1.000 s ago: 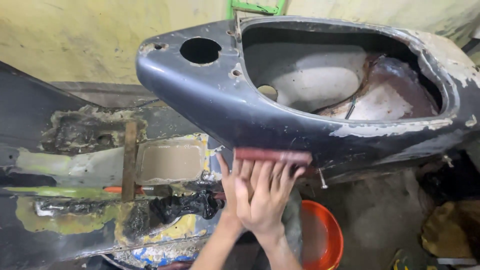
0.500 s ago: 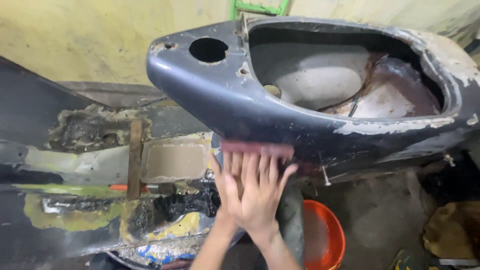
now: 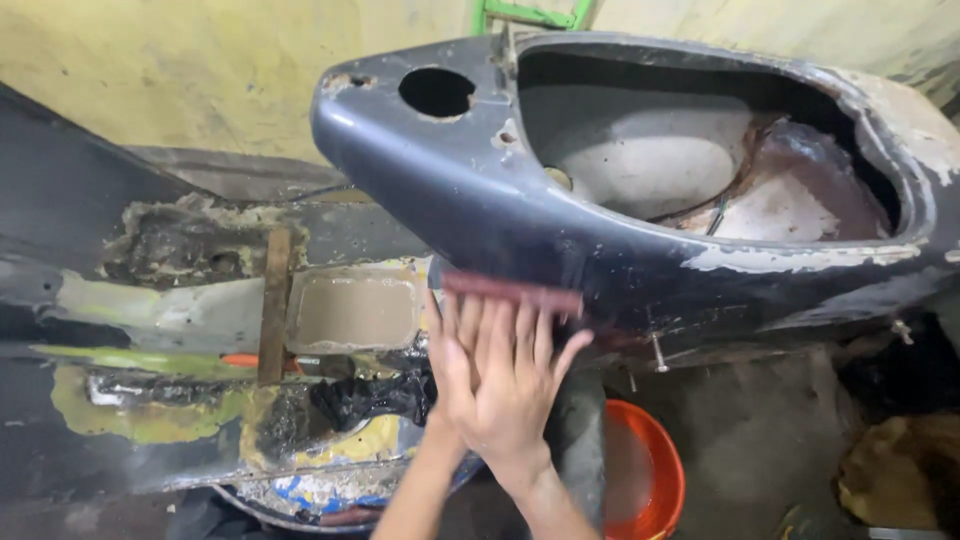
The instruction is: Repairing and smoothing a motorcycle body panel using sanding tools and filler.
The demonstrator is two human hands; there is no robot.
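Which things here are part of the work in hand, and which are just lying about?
In use: both hands, left hand overlapped by right hand, pressing a reddish sanding sheet against the dark scooter body shell.

Lying about: orange bucket, wooden stick, green frame, paint-stained bench.

**Soft, dim light with slight motion blur**

The scene is lit softly and evenly, brightest on the far yellow wall (image 3: 200,70). A pale sheen runs along the top left curve of the dark shell (image 3: 480,200), without hard glare. Deep shadow fills the space under the shell and the near right corner. The hands (image 3: 500,385) and near edges look slightly smeared; detail is soft throughout.
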